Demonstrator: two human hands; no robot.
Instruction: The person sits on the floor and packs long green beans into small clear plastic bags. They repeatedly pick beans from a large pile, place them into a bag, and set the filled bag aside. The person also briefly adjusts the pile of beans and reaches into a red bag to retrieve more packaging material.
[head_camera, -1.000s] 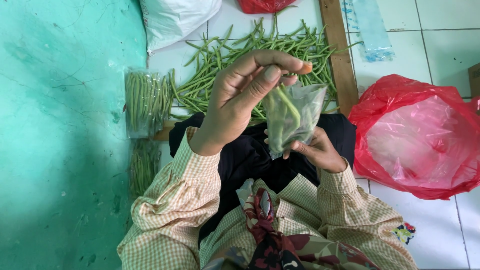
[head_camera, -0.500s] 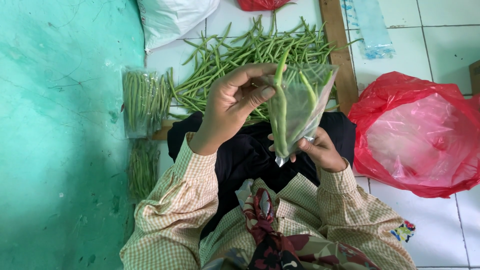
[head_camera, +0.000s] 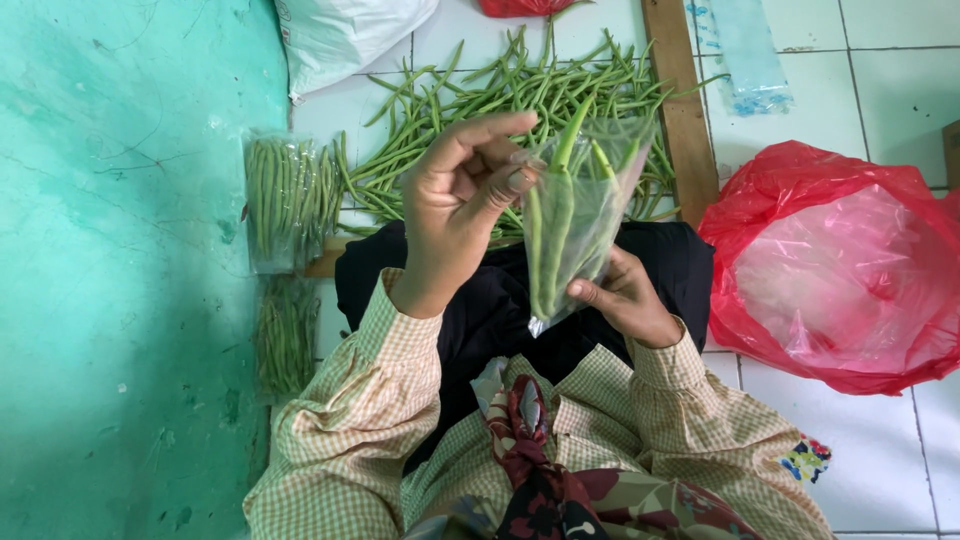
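1. At the top edge of the frame a red thing (head_camera: 528, 6) and a white sack (head_camera: 350, 30) are cut off, so their full shapes cannot be made out.
2. The lower of two filled bean packets (head_camera: 284, 335) at the left of the frame is dim against the turquoise wall (head_camera: 110, 250); its contents are hard to make out. The upper packet (head_camera: 280, 195) shows its beans clearly.
3. The loose green beans (head_camera: 500, 110) at upper centre overlap too thickly to count, and the hands cover part of the pile.
4. A small clear plastic bag (head_camera: 575, 235) is held upright at the centre of the frame, between the two hands. About four green beans stand in it, their tips poking out of the open top.
5. The left hand (head_camera: 455, 215) is just left of the bag, its thumb and fingertips pinching the bag's upper edge.
6. The right hand (head_camera: 625, 300) is below and right of the bag, its fingers curled on the bag's lower part; most of its palm is hidden.
7. A wooden plank (head_camera: 680, 110) runs down the upper right beside the pile, with an empty clear bag (head_camera: 745, 50) on the white tiled floor (head_camera: 880, 70) beyond it.
8. One large red plastic bag (head_camera: 840, 265) lies at the right of the frame, apart from the hands.
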